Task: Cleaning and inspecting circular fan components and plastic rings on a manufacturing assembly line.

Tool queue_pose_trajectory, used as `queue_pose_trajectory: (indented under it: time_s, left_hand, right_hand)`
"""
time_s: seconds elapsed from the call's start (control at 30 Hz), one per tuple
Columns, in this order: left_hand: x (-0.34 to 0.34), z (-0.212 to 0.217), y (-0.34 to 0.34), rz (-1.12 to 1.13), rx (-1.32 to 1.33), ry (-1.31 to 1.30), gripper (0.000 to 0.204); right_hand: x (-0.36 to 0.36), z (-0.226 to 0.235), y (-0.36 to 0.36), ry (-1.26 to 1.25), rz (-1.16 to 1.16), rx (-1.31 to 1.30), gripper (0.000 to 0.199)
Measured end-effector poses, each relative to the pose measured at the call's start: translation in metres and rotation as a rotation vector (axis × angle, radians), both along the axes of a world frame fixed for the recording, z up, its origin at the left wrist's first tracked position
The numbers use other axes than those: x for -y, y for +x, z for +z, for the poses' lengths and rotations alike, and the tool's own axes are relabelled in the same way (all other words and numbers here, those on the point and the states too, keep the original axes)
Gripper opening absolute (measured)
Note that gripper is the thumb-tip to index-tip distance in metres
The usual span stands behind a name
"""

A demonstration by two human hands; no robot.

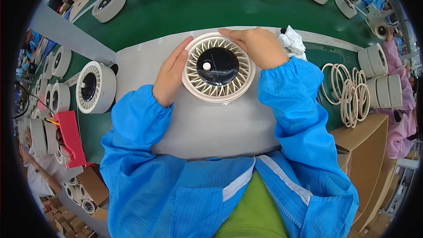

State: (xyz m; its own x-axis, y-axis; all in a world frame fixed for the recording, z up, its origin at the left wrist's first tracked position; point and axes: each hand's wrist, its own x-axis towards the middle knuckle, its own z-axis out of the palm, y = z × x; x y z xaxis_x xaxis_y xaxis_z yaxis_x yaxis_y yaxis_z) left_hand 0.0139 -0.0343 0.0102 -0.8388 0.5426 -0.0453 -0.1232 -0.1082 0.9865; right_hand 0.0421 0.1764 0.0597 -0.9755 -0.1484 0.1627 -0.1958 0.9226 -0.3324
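In front of me, a round cream appliance (191, 71) lies face up, with a slatted grille round a glossy black disc (227, 64) and a small white knob (206, 66). A pale ring (216, 99) runs along its outer rim. My left hand (169, 75) holds the left side of the rim, its fingers long and close together. My right hand (260, 47) curves over the upper right edge, its fingers reaching to the top of the rim. The undersides of both hands and the appliance's sides are hidden.
A grey mat (207, 132) covers the green bench (176, 13). Several loose cream rings (348, 94) lie to the right, above a cardboard box (361, 145). A white cloth (292, 43) sits beyond my right hand. A similar appliance (94, 87) and a red bin (69, 139) stand left.
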Motion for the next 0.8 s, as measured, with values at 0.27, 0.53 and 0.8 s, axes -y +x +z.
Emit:
queue_pose_trajectory:
  time_s: [0.27, 0.53, 0.8]
  left_hand:
    - [-0.010, 0.037, -0.002, -0.036, -0.892, -1.010, 0.035]
    - [-0.024, 0.017, -0.012, 0.103, -1.213, -0.703, 0.031]
    - [-0.021, 0.018, -0.006, -0.054, -0.957, -0.612, 0.040]
  right_hand:
    - [0.030, -0.032, 0.016, 0.084, -0.090, -0.153, 0.036]
    - [0.027, -0.035, 0.008, 0.026, 0.031, -0.186, 0.038]
    - [0.022, -0.029, 0.012, -0.175, 0.089, -0.077, 0.046]
